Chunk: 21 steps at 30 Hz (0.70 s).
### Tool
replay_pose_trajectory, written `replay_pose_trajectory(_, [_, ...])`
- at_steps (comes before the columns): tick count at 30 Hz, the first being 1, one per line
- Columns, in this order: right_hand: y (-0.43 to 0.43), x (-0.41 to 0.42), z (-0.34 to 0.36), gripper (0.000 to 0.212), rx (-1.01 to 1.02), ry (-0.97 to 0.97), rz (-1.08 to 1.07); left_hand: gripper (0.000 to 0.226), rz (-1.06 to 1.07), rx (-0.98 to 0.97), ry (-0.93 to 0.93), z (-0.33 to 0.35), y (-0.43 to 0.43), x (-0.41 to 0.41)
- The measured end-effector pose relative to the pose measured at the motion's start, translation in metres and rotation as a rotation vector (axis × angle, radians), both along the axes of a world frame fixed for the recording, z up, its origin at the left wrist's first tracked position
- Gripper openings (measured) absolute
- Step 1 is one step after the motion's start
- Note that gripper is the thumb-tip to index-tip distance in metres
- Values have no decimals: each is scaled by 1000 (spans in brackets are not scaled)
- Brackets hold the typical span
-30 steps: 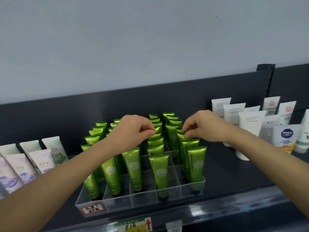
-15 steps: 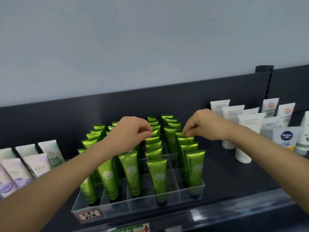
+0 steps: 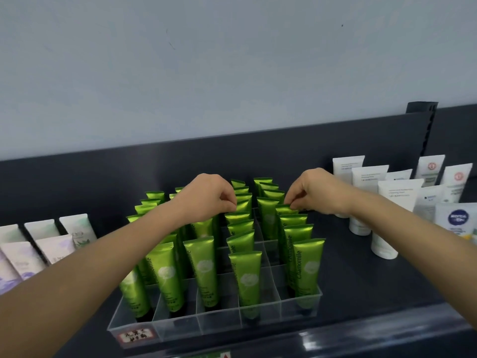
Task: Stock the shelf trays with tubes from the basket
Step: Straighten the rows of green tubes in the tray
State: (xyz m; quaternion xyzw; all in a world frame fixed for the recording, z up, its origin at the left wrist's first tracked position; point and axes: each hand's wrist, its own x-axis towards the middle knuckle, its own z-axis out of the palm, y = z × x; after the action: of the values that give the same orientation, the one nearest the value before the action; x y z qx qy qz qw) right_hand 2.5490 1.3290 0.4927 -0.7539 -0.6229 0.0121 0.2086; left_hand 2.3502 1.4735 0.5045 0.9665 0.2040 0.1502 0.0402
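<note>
A clear divided tray on the dark shelf holds several upright green tubes in rows. My left hand reaches over the middle rows and pinches the crimped top of a green tube with fingertips. My right hand hovers over the right column and pinches the top of another green tube. Some front compartments of the tray hold no tube. The basket is out of view.
White and lilac tubes stand on the shelf at the left. White face-wash tubes and a Nivea tube stand at the right. A dark back panel rises behind, and a price rail runs along the shelf's front edge.
Both hands have stayed over the same tube tops, shifting only slightly while the view tilted a little. Grips look the same.
</note>
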Motion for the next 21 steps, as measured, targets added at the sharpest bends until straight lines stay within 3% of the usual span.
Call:
replay_pose_trajectory(4, [5,2,7,14,27,-33,24,15,34,25,-52,0,8,6])
replay_pose_trajectory(7, [16,0,10,17,52,-76,40,20,45,11,8,-2,13,12])
replay_pose_trajectory(21, [34,11,9,19,-48,-248,75,20,24,36,54,-10,16,20])
